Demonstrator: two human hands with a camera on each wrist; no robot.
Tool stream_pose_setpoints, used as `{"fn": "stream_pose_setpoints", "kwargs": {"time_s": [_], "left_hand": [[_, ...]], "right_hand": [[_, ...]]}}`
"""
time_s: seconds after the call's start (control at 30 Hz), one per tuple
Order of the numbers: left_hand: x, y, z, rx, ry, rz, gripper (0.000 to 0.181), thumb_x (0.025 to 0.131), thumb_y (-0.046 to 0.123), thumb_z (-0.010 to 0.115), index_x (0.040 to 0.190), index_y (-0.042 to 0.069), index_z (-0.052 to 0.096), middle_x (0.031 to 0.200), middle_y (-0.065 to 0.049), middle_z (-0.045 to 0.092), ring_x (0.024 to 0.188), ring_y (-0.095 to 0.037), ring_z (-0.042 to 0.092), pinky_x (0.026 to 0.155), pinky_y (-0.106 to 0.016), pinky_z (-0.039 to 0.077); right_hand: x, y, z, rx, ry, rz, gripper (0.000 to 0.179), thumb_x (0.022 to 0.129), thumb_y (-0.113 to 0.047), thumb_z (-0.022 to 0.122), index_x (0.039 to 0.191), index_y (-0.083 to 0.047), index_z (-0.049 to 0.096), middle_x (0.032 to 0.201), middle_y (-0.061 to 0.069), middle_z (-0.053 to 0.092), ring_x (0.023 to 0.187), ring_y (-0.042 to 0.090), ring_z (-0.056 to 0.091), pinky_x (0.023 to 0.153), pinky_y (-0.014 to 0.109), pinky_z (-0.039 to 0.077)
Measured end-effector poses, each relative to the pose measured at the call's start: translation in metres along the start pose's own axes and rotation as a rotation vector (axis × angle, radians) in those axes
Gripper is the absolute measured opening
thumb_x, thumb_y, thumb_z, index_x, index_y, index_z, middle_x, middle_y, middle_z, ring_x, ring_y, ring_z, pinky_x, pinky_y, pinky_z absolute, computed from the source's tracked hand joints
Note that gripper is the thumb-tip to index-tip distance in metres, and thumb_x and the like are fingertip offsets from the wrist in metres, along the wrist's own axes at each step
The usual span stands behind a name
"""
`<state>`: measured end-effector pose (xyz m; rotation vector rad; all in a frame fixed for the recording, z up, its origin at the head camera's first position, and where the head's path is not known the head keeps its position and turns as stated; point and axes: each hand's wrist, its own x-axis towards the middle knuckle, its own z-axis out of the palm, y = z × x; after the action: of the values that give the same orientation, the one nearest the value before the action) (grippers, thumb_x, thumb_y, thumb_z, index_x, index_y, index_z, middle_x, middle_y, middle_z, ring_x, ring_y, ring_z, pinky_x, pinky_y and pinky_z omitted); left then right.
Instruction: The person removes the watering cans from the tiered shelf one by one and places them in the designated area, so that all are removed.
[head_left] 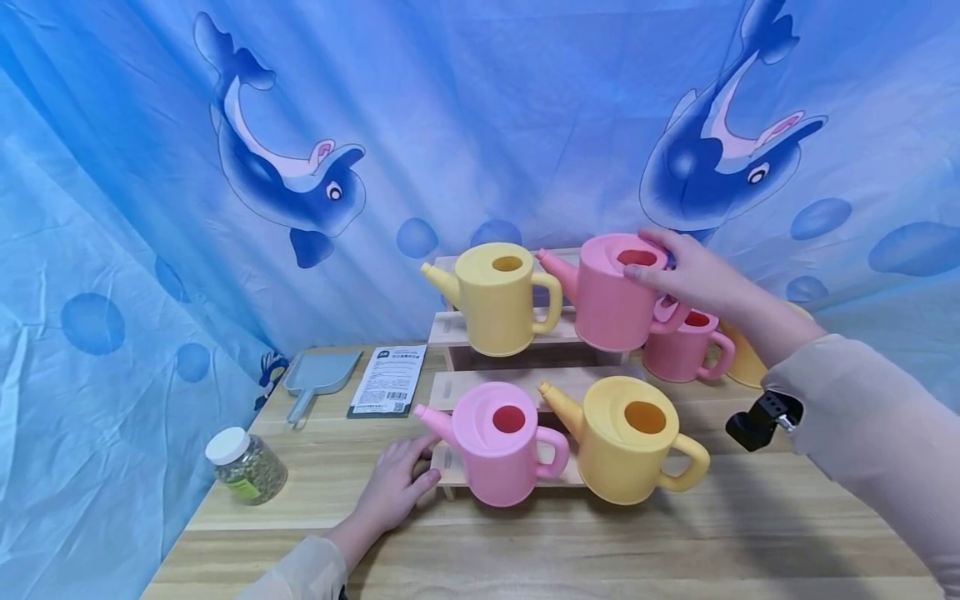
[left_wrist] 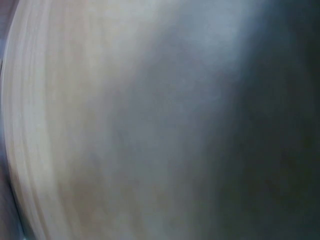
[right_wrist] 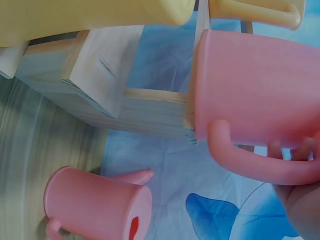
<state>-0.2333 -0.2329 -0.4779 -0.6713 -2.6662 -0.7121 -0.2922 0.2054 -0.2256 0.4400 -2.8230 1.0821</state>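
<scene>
A coral-pink watering can sits on the upper part of a stepped wooden shelf. My right hand grips it at the top rim, its thumb by the opening; in the right wrist view the fingers show behind the handle. Left of that can stands a pale yellow watering can. On the lowest step are a light pink watering can and an orange-yellow one. My left hand rests by the shelf's left end, fingers touching it; the left wrist view is only blurred wood.
Another pink watering can and a partly hidden yellow one stand on the table right of the shelf. To the left are a blue dustpan, a printed packet and a white-lidded jar. A dolphin-print curtain hangs behind.
</scene>
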Motion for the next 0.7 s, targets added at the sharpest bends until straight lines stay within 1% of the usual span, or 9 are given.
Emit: {"fn": "stream_pose_setpoints", "kwargs": {"time_s": [0.07,0.1,0.23,0.37,0.47,0.63,0.7], "left_hand": [[0.0,-0.001,0.0,0.003,0.001,0.002,0.051,0.09,0.038,0.056,0.138,0.025,0.046,0.102,0.007,0.055,0.098,-0.016,0.047,0.088,-0.047,0.035],[0.0,-0.001,0.0,0.004,0.002,0.003,0.051,0.09,0.038,0.056,0.138,0.025,0.046,0.102,0.007,0.055,0.098,-0.016,0.047,0.087,-0.047,0.035],[0.0,-0.001,0.0,0.0,-0.005,-0.001,0.051,0.09,0.038,0.056,0.139,0.025,0.045,0.103,0.006,0.055,0.098,-0.016,0.047,0.087,-0.047,0.035],[0.0,-0.001,0.0,-0.006,-0.012,-0.012,0.051,0.09,0.039,0.056,0.139,0.026,0.045,0.104,0.006,0.055,0.099,-0.016,0.047,0.088,-0.047,0.034],[0.001,-0.001,0.0,-0.009,-0.007,-0.008,0.051,0.09,0.038,0.056,0.139,0.026,0.045,0.104,0.005,0.055,0.099,-0.017,0.047,0.088,-0.047,0.034],[0.0,0.0,-0.001,-0.005,0.008,0.012,0.05,0.089,0.037,0.056,0.137,0.024,0.047,0.102,0.006,0.055,0.097,-0.017,0.047,0.086,-0.047,0.035],[0.0,0.0,-0.001,-0.003,0.01,0.018,0.051,0.09,0.036,0.056,0.138,0.024,0.046,0.102,0.006,0.055,0.097,-0.017,0.047,0.087,-0.047,0.035]], "right_hand": [[-0.001,0.002,0.001,0.016,-0.002,0.01,0.084,0.088,-0.047,0.059,0.151,-0.013,0.015,0.14,0.02,0.036,0.121,0.039,0.038,0.089,0.058,0.038],[-0.002,0.003,0.001,0.019,-0.002,0.02,0.085,0.087,-0.047,0.059,0.151,-0.014,0.014,0.141,0.02,0.035,0.124,0.04,0.034,0.09,0.06,0.036],[-0.004,0.007,0.001,0.021,-0.004,0.044,0.093,0.084,-0.049,0.062,0.152,-0.017,0.007,0.142,0.02,0.033,0.122,0.04,0.035,0.087,0.058,0.04],[-0.005,0.012,0.001,0.051,0.0,0.015,0.098,0.083,-0.042,0.067,0.152,-0.016,0.003,0.143,0.019,0.033,0.125,0.039,0.034,0.09,0.059,0.037],[-0.008,0.016,-0.001,0.073,0.02,0.003,0.098,0.082,-0.04,0.069,0.152,-0.014,0.006,0.141,0.019,0.035,0.124,0.038,0.035,0.09,0.058,0.039],[-0.017,0.028,-0.006,0.073,0.078,0.068,0.096,0.081,-0.044,0.069,0.152,-0.014,0.011,0.138,0.02,0.037,0.12,0.04,0.038,0.083,0.052,0.046],[-0.021,0.033,-0.009,0.081,0.1,0.088,0.095,0.081,-0.044,0.069,0.151,-0.016,0.013,0.137,0.021,0.038,0.119,0.04,0.039,0.078,0.049,0.049]]}}
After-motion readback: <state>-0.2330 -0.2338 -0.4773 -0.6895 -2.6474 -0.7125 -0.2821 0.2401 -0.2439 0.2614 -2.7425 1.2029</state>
